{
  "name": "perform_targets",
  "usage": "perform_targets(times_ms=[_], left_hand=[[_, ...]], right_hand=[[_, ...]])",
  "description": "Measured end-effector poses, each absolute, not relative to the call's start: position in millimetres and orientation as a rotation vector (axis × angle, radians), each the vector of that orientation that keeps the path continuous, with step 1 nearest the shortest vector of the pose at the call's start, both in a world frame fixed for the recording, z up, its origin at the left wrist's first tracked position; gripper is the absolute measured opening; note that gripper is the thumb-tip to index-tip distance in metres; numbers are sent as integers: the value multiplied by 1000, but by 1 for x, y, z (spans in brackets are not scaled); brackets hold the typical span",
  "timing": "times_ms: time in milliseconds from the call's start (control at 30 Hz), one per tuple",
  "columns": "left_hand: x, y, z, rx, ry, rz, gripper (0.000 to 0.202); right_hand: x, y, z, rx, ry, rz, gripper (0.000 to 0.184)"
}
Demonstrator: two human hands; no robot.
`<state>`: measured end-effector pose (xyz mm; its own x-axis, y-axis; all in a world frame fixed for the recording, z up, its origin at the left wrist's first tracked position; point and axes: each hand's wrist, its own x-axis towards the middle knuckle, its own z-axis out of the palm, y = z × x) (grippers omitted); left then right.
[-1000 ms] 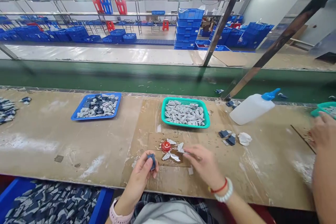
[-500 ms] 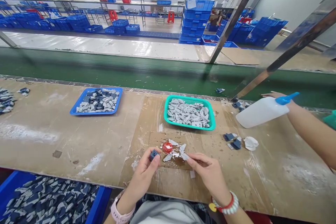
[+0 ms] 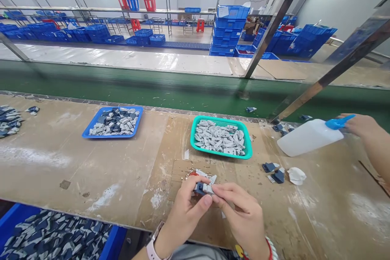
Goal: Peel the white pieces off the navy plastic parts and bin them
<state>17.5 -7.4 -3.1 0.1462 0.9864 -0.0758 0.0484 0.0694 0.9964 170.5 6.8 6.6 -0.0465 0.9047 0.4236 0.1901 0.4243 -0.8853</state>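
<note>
My left hand [image 3: 190,211] and my right hand [image 3: 240,211] meet above a cardboard sheet [image 3: 183,168] on the bench. Between my left fingers is a small dark blue plastic piece [image 3: 199,189]. My right fingers pinch a pale grey piece [image 3: 209,189], pressed against the blue one. A red cap [image 3: 191,174] lies just beyond my hands, mostly hidden by them. Several white-smeared pale pieces lie around it, partly covered too.
A teal basket [image 3: 221,118] and a blue tray [image 3: 112,136] hold pieces ahead. A co-worker's hand [image 3: 359,126] grips a white squeeze bottle [image 3: 309,137]. Loose blue pieces and a tissue [image 3: 296,176] lie right; a full blue bin [image 3: 114,239] sits lower left.
My hands have come together, bringing the blue and grey pieces into contact above the red cap. The co-worker's hand has moved onto the bottle's blue nozzle.
</note>
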Motion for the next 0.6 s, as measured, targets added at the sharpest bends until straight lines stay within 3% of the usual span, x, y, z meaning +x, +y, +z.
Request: perform_targets(times_ms=[300, 433, 600], left_hand=[[30, -16, 1, 1356, 1330, 1026, 24], [19, -21, -3, 1340, 1375, 1030, 26], [-81, -60, -16, 883, 1911, 1495, 30]], right_hand=[[168, -8, 6, -924, -1861, 591, 34], [173, -7, 8, -829, -2067, 773, 44], [201, 38, 3, -909, -1974, 700, 31]])
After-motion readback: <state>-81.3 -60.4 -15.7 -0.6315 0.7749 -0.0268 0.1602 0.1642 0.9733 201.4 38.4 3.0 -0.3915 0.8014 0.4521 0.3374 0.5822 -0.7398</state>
